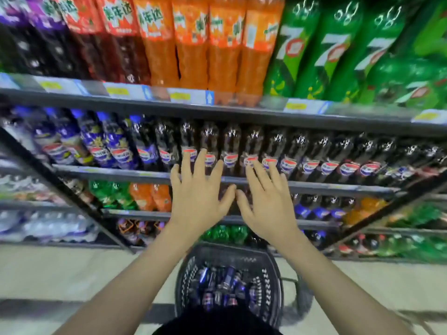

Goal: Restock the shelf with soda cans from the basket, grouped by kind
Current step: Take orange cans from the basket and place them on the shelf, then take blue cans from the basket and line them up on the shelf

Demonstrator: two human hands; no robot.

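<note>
Head view: we face tiered shelf [242, 112] of cola, orange, green bottles. Our left hand [197, 199] and right hand [268, 206] hover before dark cola bottles [232, 143], fingers spread, holding nothing. Basket [271, 281] on pale floor [72, 274] below, soda cans [222, 284] piled inside.

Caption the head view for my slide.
Both open hands reach toward cola bottles; basket of cans waits below.

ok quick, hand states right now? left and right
Left hand: open, fingers spread, holding nothing.
Right hand: open, fingers spread, holding nothing.
</note>
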